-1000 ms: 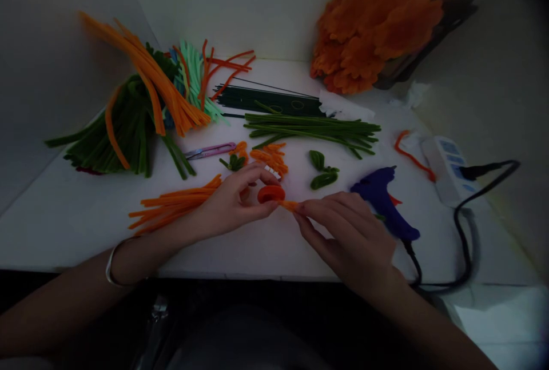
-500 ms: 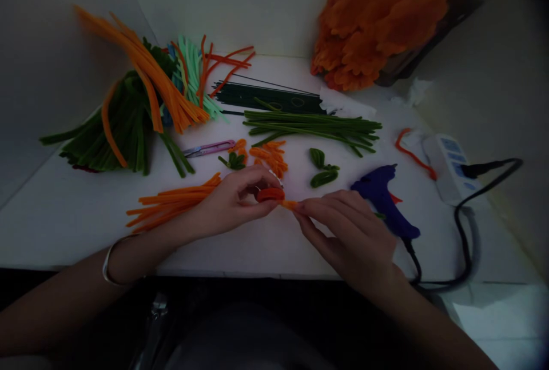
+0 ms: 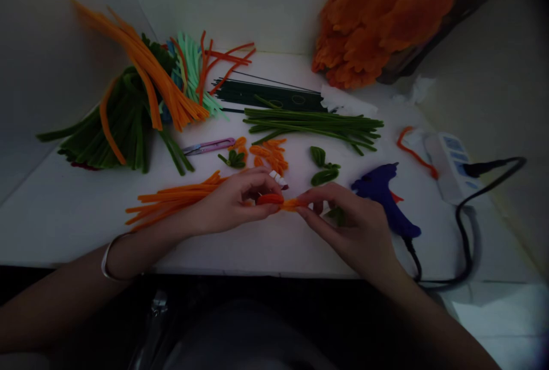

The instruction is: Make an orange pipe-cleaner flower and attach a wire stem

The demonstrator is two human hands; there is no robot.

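Observation:
Between the thumb and fingers of my left hand is a red-orange pipe cleaner coil, held just above the table. A fingertip of this hand wears a white wrap. My right hand pinches the free end of a small orange pipe cleaner loop, whose other end meets the coil at my left thumb. Whether the two are joined cannot be made out. Just beyond my hands lie a pile of orange loops and folded green pipe cleaner leaves. Orange pipe cleaners lie partly under my left forearm.
A blue glue gun lies right of my right hand, its cable near a white power strip. Pink-handled scissors, green pipe cleaners and dark stems lie farther back. Orange flowers stand at back right.
My right hand has shifted its grip slightly, its fingers arched higher, and more of the orange loop shows. The left hand keeps hold of the coil; its white-wrapped fingertip is more visible.

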